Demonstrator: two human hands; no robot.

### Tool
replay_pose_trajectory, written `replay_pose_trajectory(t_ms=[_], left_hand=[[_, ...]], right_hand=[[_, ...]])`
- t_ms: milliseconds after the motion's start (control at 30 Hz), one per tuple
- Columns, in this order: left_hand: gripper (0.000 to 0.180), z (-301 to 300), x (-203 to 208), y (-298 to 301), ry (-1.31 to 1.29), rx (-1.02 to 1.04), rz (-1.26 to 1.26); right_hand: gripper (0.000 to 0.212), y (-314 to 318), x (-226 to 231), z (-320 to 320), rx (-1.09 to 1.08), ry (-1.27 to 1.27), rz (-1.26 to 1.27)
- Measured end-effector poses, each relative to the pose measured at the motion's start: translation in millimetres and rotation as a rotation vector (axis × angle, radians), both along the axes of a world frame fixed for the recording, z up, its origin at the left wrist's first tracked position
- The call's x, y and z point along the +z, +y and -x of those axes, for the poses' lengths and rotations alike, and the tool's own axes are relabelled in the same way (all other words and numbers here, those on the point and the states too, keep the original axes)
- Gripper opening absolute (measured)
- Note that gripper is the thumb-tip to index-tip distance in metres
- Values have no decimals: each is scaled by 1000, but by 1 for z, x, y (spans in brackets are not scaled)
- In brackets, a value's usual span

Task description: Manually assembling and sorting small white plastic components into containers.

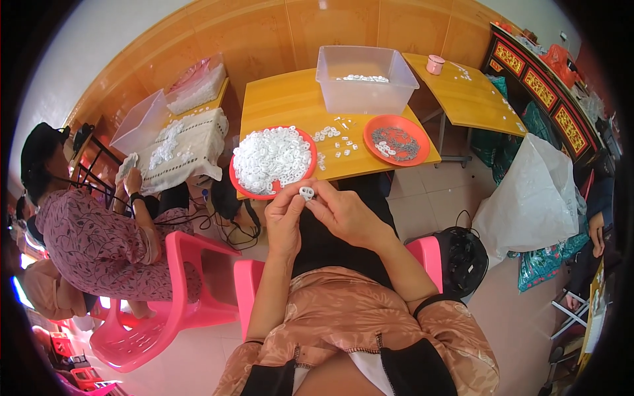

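Over my lap, at the table's near edge, my left hand [286, 221] and my right hand [349, 216] meet with fingertips pinched on a small white plastic piece with holes [306, 193]. Just beyond them, a red round tray [232, 173] is heaped with similar white pieces [274, 155]. Right of it, loose white pieces [327, 134] lie on the yellow table [271, 99]. An orange bowl [419, 135] holds small grey metal-looking parts [404, 140] and a few white pieces; their exact kind is too small to tell.
A clear plastic bin [366, 99] with white pieces stands at the table's back. Another yellow table [456, 99] bears a pink cup [435, 64]. At left, a person [92, 237] works beside a cloth-covered table. A pink chair [175, 290] and white sack [528, 198] flank me.
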State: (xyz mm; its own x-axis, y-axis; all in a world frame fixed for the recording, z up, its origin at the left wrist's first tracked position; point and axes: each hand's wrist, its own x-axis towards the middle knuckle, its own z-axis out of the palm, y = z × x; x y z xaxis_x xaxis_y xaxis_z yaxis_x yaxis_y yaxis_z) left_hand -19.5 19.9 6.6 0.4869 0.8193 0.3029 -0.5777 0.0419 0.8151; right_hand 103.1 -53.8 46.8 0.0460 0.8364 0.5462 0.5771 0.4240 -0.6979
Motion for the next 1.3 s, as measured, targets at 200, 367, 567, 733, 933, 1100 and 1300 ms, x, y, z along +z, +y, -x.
replay_pose_trajectory(t_ms=[200, 367, 567, 733, 933, 1100, 1300], left_hand=[[25, -4, -2, -8, -26, 23, -7], [26, -9, 0, -16, -48, 49, 26], [26, -14, 5, -27, -77, 91, 49], [29, -16, 8, -31, -37, 106, 43], [28, -20, 3, -30, -27, 145, 114], [28, -19, -1, -28, -38, 169, 159], [27, -19, 10, -31, -91, 158, 200]], right_hand=[[24, 7, -13, 2, -124, -176, -194], [22, 8, -16, 6, -207, -205, -247], [24, 5, -17, 7, -224, -185, -241], [23, 6, -20, 8, -222, -160, -222], [22, 11, -32, 8, -257, -207, -182], [21, 13, -30, 11, -255, -183, -193], [26, 10, -29, 9, -193, -61, -189]])
